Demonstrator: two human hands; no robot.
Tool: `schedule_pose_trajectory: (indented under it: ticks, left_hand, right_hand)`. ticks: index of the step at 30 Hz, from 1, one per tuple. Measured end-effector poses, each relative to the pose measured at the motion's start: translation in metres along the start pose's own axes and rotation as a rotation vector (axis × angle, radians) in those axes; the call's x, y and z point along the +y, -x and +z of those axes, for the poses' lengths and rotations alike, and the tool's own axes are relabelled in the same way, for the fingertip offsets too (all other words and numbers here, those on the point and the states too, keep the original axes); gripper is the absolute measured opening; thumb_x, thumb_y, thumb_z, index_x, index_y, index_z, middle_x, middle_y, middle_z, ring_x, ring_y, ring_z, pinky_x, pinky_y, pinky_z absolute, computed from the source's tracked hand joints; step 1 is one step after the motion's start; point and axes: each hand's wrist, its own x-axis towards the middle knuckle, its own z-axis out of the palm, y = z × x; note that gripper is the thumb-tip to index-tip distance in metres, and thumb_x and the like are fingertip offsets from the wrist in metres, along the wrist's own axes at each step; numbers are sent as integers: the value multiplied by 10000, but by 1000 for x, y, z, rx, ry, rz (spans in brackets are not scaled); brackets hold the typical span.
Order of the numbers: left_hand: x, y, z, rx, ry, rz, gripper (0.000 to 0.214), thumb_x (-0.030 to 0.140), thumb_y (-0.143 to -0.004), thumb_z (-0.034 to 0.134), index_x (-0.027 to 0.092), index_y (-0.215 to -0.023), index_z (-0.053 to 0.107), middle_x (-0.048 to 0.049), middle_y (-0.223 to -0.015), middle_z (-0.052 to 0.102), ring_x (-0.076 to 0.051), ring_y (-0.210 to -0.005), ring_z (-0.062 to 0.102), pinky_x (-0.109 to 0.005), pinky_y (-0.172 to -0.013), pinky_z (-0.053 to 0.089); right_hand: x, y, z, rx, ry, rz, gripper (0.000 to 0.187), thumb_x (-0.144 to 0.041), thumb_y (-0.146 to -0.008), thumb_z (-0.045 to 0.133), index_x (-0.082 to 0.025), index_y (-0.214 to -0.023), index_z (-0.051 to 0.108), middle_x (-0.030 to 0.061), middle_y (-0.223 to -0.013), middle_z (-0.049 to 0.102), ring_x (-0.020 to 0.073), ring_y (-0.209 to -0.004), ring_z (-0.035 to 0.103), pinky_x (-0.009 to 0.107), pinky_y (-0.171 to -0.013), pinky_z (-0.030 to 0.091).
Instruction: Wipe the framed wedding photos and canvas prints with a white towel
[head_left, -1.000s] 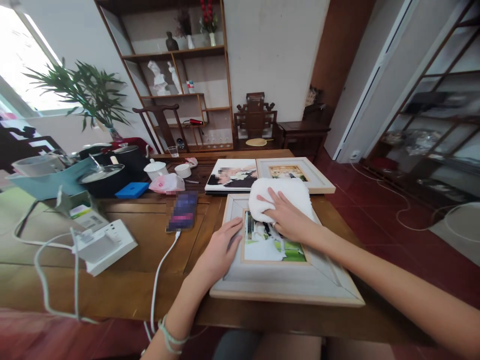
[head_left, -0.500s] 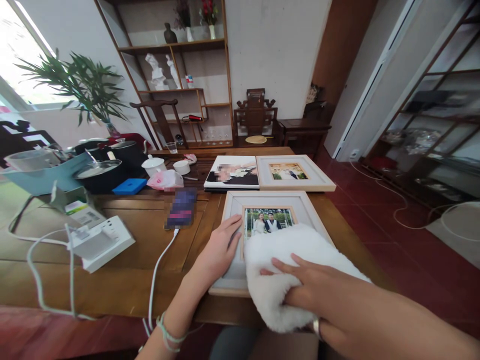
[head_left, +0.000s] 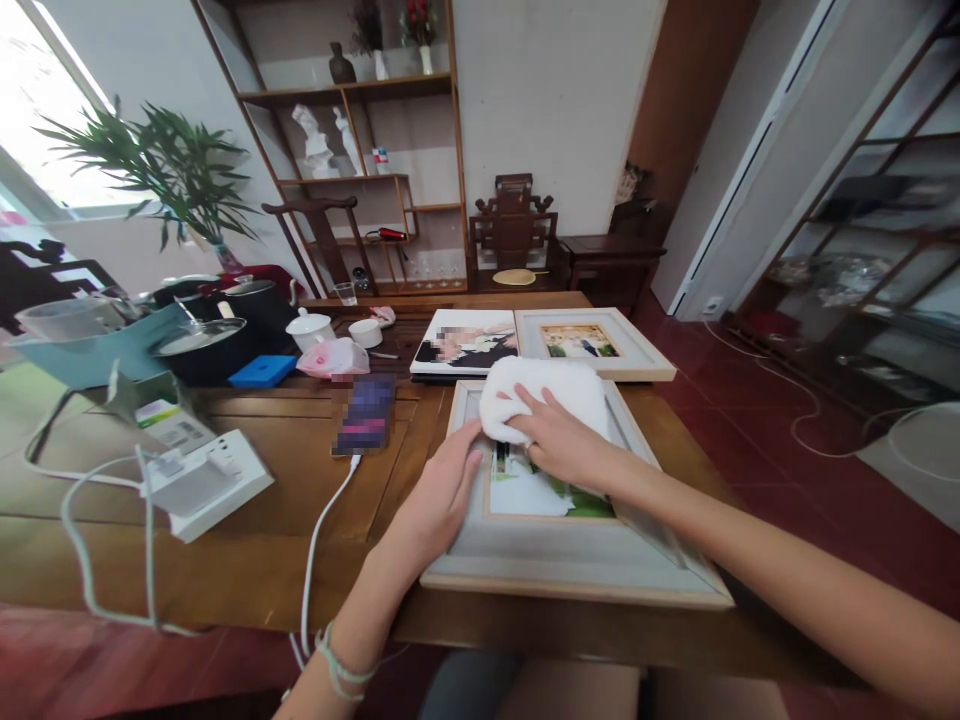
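Observation:
A picture frame (head_left: 570,560) with a pale, wide border lies flat near the table's front edge. Its photo (head_left: 525,492) is partly covered at the top. A folded, fluffy white cloth (head_left: 570,385) rests over the frame's far side. My right hand (head_left: 551,425) grips this cloth, fingers pressed into its folds, my forearm crossing the frame's right half. Along the frame's left side lies my left hand (head_left: 442,490), its fingers stretched out and touching the border.
Behind the frame lie a photo panel (head_left: 480,340) and another framed picture (head_left: 641,350). To the left are a phone (head_left: 366,415) on a white cable (head_left: 315,530), a power strip (head_left: 225,485), a blue box (head_left: 262,371) and a lidded pan (head_left: 199,350).
My right hand has pushed the white cloth away from me and left, from the frame's near right part to its far side. The photo's lower part now shows. My left hand stays nearly still.

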Motion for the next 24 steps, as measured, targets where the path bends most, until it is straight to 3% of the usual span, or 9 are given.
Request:
schedule_pose_trajectory:
  ticks: [6,12,17,24]
  left_hand:
    - [-2,3,0,6,84,-39,591,436,-925,291,134,-1419,172,-129,-1493,223,-229,-1366,223,-396,-1120,188]
    - [-5,3,1,9,107,24,618,507,-915,224,149,-1418,195,-122,-1495,222,-249,-1371,199,-415,-1122,168]
    - [-3,1,1,-39,18,-78,530,412,-940,242,142,-1396,256,-123,-1452,323,-215,-1346,276,-416,-1111,223]
    - [0,-1,1,-65,-89,3,350,285,-925,358,154,-1201,529,-114,-1367,460,-214,-1299,376,-411,-1083,308]
  right_hand:
    - [-34,5,-7,-105,-9,-88,502,11,-665,399,-97,-1111,603,125,-1455,287,317,-1352,128,554,-1063,151]
    - [-61,40,-15,-207,-116,-162,424,7,-657,434,-99,-1006,650,139,-1434,331,291,-1356,122,512,-1088,131]
    - [-57,70,-25,-221,-231,-238,519,18,-626,412,-209,-1031,645,9,-1427,368,215,-1354,171,462,-1114,121]
    - [-31,119,-50,-229,-154,-39,524,43,-585,397,-237,-933,671,-28,-1395,394,237,-1327,242,459,-1094,250]
